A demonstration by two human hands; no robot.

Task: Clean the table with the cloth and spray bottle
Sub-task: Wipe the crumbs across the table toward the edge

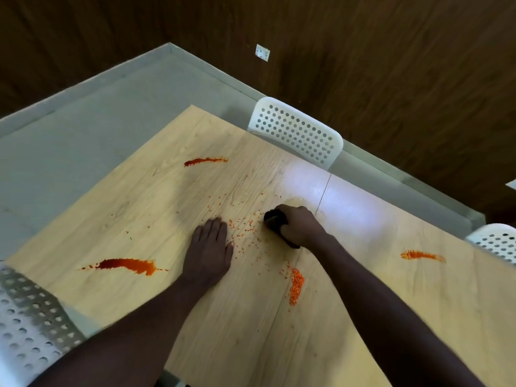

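Note:
The light wooden table (156, 208) carries several orange-red smears: one at the far side (205, 161), one at the near left (125, 265), one at the right (421, 255). A pile of orange grains (296, 284) lies near the middle, with loose grains (245, 227) scattered between my hands. My left hand (209, 250) lies flat on the table, fingers straight. My right hand (297, 226) grips a dark bunched object (275, 219) and presses it on the table; it looks like a cloth. No spray bottle is in view.
A white perforated chair (296, 134) stands at the far edge, another (497, 241) at the right edge, and a third (28, 322) at the near left. Grey floor (69, 141) and a dark wood wall (363, 65) lie beyond the table.

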